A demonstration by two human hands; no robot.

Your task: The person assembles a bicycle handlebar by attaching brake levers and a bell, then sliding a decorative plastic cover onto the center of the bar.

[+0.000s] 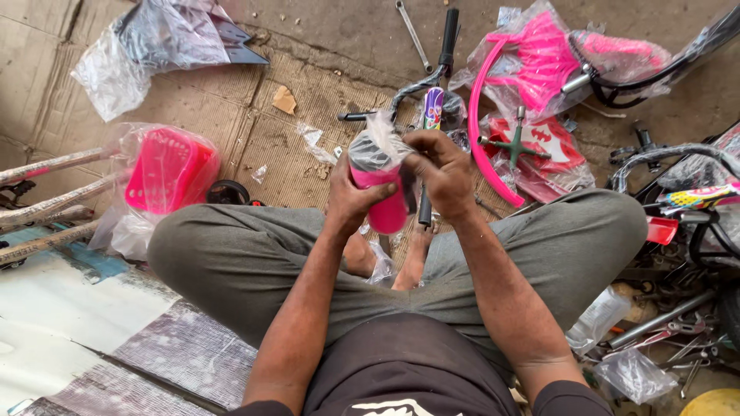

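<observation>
Left hand (351,196) grips pink plastic bottle (379,192); right hand (441,171) pinches its clear wrap (379,142). Beyond bottle: dusty concrete floor (339,31), flat brown cardboard (239,115), steel wrench (414,35).

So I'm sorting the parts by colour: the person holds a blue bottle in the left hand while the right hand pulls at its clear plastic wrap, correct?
Not quite: the bottle is pink, not blue, with a dark cap end. The head view shows it. The rest stands: the left hand holds it and the right hand pulls at the clear plastic wrap at its top.
</observation>
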